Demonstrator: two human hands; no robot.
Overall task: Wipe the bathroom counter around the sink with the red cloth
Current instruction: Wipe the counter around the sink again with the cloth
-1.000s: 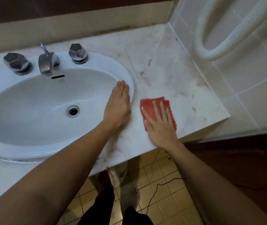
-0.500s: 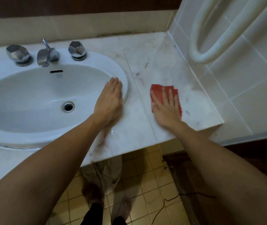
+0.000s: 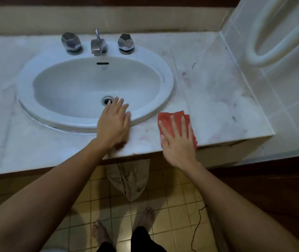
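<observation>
Pressing the red cloth (image 3: 177,122) flat under straight, spread fingers, the right hand (image 3: 178,142) works the marble table (image 3: 217,99) near its front edge, just right of the sink (image 3: 168,82). The left hand (image 3: 113,124) rests open-palmed across the sink's front rim. Firm, overlapping strokes toward the faint reddish smears (image 3: 186,78) behind would likely serve best.

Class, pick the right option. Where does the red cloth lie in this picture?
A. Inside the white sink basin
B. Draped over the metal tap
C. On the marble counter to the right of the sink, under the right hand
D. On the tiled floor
C: the red cloth lies flat on the pale marble counter, right of the white oval sink, with the right hand pressed flat on it.
</observation>
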